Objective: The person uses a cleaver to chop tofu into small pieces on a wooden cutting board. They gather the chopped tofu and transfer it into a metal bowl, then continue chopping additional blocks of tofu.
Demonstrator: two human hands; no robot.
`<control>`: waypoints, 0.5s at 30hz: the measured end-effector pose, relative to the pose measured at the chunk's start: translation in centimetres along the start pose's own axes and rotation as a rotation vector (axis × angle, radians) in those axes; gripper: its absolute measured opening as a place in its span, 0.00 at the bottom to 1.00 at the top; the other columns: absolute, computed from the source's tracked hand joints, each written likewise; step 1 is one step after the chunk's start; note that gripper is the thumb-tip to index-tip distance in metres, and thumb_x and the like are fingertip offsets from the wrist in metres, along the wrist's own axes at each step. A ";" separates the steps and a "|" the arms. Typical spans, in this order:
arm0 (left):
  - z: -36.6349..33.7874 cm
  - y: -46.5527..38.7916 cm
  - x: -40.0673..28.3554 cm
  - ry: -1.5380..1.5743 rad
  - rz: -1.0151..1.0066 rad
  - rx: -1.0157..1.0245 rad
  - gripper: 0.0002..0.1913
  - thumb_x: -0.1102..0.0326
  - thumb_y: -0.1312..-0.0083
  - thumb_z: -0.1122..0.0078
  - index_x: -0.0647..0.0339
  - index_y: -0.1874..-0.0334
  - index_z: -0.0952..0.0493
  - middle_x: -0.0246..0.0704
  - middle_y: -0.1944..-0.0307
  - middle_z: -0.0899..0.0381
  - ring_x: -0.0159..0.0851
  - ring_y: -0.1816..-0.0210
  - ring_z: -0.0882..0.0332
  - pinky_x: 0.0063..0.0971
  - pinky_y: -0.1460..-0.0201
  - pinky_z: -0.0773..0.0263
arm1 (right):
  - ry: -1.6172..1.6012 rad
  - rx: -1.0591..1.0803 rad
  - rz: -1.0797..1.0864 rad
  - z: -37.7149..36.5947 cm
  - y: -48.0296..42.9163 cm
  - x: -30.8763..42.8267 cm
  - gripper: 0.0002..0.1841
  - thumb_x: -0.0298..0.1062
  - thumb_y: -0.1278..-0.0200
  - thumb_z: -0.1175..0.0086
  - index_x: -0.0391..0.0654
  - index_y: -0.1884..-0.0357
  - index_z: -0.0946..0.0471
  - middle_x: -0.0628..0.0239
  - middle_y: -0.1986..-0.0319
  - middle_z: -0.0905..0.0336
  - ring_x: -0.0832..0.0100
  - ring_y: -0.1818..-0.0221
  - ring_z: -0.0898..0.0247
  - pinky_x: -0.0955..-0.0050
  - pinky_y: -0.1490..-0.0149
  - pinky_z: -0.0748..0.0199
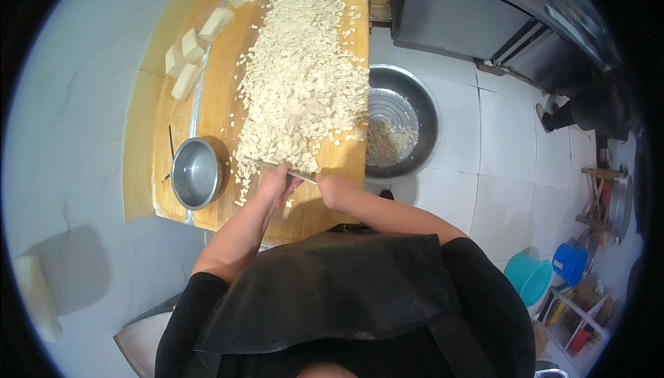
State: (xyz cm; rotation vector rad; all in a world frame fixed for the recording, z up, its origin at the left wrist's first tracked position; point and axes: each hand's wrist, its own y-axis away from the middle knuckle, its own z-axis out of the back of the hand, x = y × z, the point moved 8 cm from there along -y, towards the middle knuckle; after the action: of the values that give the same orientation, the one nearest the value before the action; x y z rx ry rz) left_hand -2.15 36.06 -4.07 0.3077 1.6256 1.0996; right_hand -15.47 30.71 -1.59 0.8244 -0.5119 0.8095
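Note:
A long heap of pale chopped pieces, apparently dough (301, 82), covers the middle of a wooden worktop. At its near end my right hand (334, 190) is closed on the handle end of a knife (275, 165), whose narrow-looking blade points left along the heap's edge. My left hand (274, 182) is against the blade, thumb uppermost; its fingers are partly hidden, and whether it grips the blade I cannot tell. Something pinkish shows between the two hands. Left of the heap stands a metal bowl (195, 173). Several uncut pale blocks (193, 46) lie farther back on the left.
The wooden worktop (332, 209) meets a wall on the left. A large metal basin (430, 118) with crumbs stands on the tiled floor at right. Steel cabinets (456, 9) stand beyond it, near another person's foot (543, 117). Turquoise (528, 278) and blue (569, 264) buckets are at lower right.

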 end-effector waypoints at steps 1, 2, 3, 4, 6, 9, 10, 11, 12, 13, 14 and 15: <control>-1.1 -0.4 -1.0 -0.001 -0.037 -0.009 0.11 0.67 0.36 0.54 0.72 0.61 0.32 0.44 0.67 0.24 0.37 0.73 0.22 0.25 0.72 0.23 | 0.004 -0.019 -0.037 0.8 0.2 -0.7 0.12 0.31 0.38 0.63 0.38 0.60 0.29 0.47 0.64 0.23 0.50 0.60 0.25 0.54 0.57 0.28; -2.1 -0.9 -1.9 -0.002 -0.074 -0.019 0.12 0.66 0.36 0.53 0.72 0.61 0.32 0.44 0.67 0.24 0.37 0.72 0.22 0.25 0.72 0.23 | 0.010 -0.044 -0.062 1.7 0.4 -1.2 0.11 0.31 0.38 0.63 0.38 0.60 0.29 0.47 0.64 0.23 0.50 0.59 0.25 0.54 0.57 0.28; -2.9 -1.4 -3.0 -0.006 -0.121 -0.025 0.12 0.66 0.36 0.53 0.72 0.61 0.32 0.44 0.67 0.23 0.37 0.71 0.22 0.25 0.72 0.23 | -0.002 -0.058 -0.092 2.4 0.6 -1.8 0.11 0.30 0.38 0.62 0.38 0.60 0.29 0.47 0.64 0.23 0.50 0.59 0.25 0.54 0.57 0.28; -4.0 -2.2 -3.7 -0.109 -0.104 0.008 0.15 0.63 0.35 0.54 0.72 0.60 0.31 0.43 0.67 0.23 0.37 0.70 0.21 0.23 0.71 0.24 | -0.013 -0.077 -0.111 3.3 0.8 -2.3 0.11 0.30 0.38 0.62 0.38 0.60 0.29 0.47 0.63 0.23 0.50 0.59 0.25 0.54 0.56 0.28; -5.8 -3.5 -4.6 -0.113 -0.078 0.050 0.15 0.62 0.35 0.55 0.73 0.59 0.31 0.43 0.67 0.22 0.37 0.70 0.21 0.23 0.71 0.24 | -0.032 -0.106 -0.146 4.7 1.2 -3.4 0.10 0.30 0.39 0.61 0.38 0.60 0.29 0.48 0.63 0.23 0.51 0.59 0.25 0.55 0.56 0.27; -8.0 -4.8 -5.7 -0.173 -0.061 0.082 0.17 0.61 0.34 0.55 0.73 0.57 0.31 0.42 0.66 0.22 0.37 0.69 0.20 0.23 0.69 0.24 | -0.052 -0.139 -0.184 6.5 1.6 -4.9 0.10 0.30 0.40 0.59 0.38 0.61 0.29 0.48 0.64 0.22 0.51 0.59 0.24 0.55 0.56 0.27; -8.7 -5.2 -6.1 -0.192 -0.056 0.090 0.17 0.61 0.34 0.54 0.73 0.57 0.30 0.42 0.66 0.22 0.37 0.69 0.20 0.23 0.69 0.24 | -0.055 -0.151 -0.192 7.0 1.7 -5.3 0.10 0.30 0.41 0.58 0.38 0.61 0.28 0.48 0.64 0.22 0.51 0.60 0.24 0.56 0.56 0.27; -9.4 -5.4 -6.5 -0.204 -0.048 0.098 0.17 0.60 0.34 0.54 0.73 0.57 0.30 0.43 0.67 0.22 0.37 0.68 0.20 0.23 0.68 0.24 | -0.054 -0.156 -0.209 7.4 1.9 -5.8 0.10 0.30 0.41 0.58 0.38 0.61 0.28 0.48 0.65 0.22 0.51 0.60 0.24 0.56 0.56 0.27; -10.1 -5.6 -6.9 -0.219 -0.061 0.109 0.18 0.59 0.34 0.53 0.72 0.56 0.30 0.42 0.66 0.22 0.36 0.69 0.20 0.23 0.68 0.24 | -0.066 -0.192 -0.217 8.0 2.1 -6.3 0.10 0.29 0.42 0.58 0.38 0.62 0.28 0.48 0.65 0.22 0.51 0.61 0.24 0.56 0.57 0.27; -11.0 -5.9 -7.2 -0.229 -0.061 0.118 0.18 0.58 0.34 0.52 0.72 0.56 0.30 0.42 0.66 0.22 0.36 0.69 0.20 0.23 0.67 0.24 | -0.074 -0.223 -0.234 8.5 2.4 -6.9 0.10 0.29 0.42 0.57 0.38 0.62 0.28 0.48 0.66 0.22 0.51 0.61 0.24 0.56 0.57 0.27; -12.0 -6.2 -7.6 -0.233 -0.062 0.129 0.18 0.58 0.34 0.52 0.72 0.56 0.30 0.41 0.66 0.22 0.36 0.69 0.20 0.23 0.67 0.24 | -0.079 -0.249 -0.254 9.0 2.7 -7.5 0.10 0.29 0.43 0.57 0.38 0.62 0.28 0.48 0.67 0.22 0.51 0.62 0.23 0.56 0.57 0.26; -12.9 -6.6 -8.0 -0.235 -0.061 0.139 0.18 0.58 0.34 0.52 0.72 0.56 0.30 0.41 0.66 0.22 0.35 0.69 0.20 0.23 0.67 0.24 | -0.092 -0.286 -0.254 9.6 2.9 -8.0 0.10 0.28 0.43 0.57 0.38 0.62 0.28 0.48 0.67 0.22 0.50 0.62 0.24 0.56 0.57 0.27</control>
State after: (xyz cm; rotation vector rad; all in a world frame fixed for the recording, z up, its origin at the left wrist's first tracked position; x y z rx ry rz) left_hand -8.28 20.68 -4.50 0.4587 1.4930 0.8717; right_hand -23.53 20.84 -0.12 0.6463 -0.5756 0.4530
